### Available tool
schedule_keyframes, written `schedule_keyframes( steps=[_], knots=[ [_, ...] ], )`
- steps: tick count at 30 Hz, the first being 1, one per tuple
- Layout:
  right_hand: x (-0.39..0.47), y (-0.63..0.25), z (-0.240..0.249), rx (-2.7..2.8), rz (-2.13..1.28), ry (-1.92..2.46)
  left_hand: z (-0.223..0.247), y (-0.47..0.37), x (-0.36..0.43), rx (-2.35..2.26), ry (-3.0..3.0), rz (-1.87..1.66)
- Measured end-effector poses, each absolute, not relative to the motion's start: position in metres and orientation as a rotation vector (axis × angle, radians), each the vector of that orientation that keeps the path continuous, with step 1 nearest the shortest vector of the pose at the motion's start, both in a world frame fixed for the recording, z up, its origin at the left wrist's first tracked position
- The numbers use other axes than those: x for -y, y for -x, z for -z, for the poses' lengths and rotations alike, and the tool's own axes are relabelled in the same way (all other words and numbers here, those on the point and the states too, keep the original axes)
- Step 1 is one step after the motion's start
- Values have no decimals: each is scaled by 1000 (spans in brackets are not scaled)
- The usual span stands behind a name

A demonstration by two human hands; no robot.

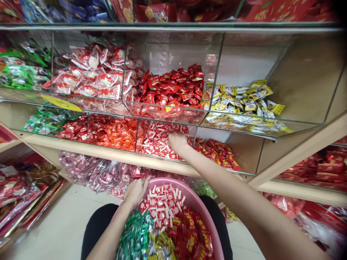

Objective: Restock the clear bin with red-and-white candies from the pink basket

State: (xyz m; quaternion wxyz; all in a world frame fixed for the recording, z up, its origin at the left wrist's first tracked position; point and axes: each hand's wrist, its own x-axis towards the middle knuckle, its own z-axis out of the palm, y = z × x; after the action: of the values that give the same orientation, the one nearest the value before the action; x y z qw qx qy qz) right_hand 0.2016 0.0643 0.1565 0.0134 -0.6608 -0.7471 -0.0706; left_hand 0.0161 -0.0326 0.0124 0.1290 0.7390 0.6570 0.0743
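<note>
A pink basket (pixel 214 224) sits between the person's knees, holding red-and-white, green, yellow-and-white and red wrapped candies. My left hand (pixel 137 191) grips its upper left rim, fingers wrapped over the edge. My right hand (pixel 177 142) reaches into a lower shelf compartment and rests on the red-and-white candies (pixel 158 139); its fingers are curled down, and what they hold, if anything, is hidden. Orange-red candies (pixel 121 133) lie in the compartment to the left, and dark red candies (pixel 217 153) in the one to the right.
Clear dividers separate the upper compartments of red candies (pixel 173 86), yellow-and-white candies (pixel 244 99) and larger wrapped sweets (pixel 92 77). A wooden shelf edge (pixel 114 154) runs below the lower compartments. Bagged candies (pixel 103 173) lie beneath it, behind the basket.
</note>
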Motion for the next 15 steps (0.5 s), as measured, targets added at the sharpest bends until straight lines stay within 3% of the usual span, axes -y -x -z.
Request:
schedule_keyframes(
  steps=[15],
  knots=[
    [-52,-203,-166,2267,176,2075,-14,-18,32,-1933,-2114,-180]
  ],
)
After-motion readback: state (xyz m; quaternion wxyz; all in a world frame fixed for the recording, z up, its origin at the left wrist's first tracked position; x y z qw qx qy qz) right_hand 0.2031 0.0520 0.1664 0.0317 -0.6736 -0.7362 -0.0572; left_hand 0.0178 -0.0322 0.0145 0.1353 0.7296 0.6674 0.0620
